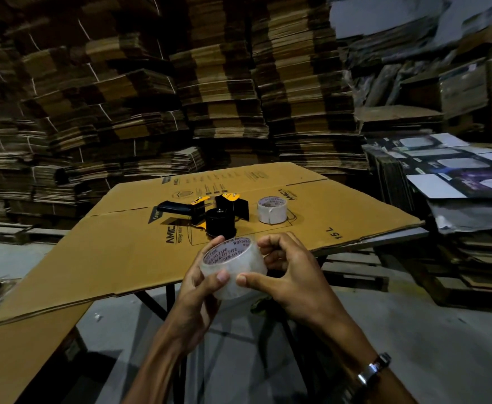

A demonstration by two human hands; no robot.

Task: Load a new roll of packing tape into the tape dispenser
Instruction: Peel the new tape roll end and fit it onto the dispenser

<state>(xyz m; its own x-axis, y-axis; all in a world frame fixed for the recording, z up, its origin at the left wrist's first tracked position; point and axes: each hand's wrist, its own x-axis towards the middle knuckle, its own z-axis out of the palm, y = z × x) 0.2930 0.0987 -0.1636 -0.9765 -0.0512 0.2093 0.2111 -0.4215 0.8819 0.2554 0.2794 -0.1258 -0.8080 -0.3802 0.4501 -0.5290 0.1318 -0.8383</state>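
Note:
I hold a full roll of clear packing tape (233, 266) in front of me, just off the near edge of the cardboard sheet. My left hand (201, 290) cups it from below and the left, thumb on its outer face. My right hand (285, 275) grips its right side, thumb tip pressed on the tape surface beside the left thumb. The black and yellow tape dispenser (209, 212) lies on its side on the cardboard, its black hub facing me with nothing on it. A nearly bare white tape core (271, 209) stands to the dispenser's right.
A flattened brown carton (99, 258) covers a folding table. Tall stacks of flat cardboard (151, 97) fill the background. Printed sheets (454, 170) are piled at the right. Grey floor and wooden pallets (355, 275) lie below.

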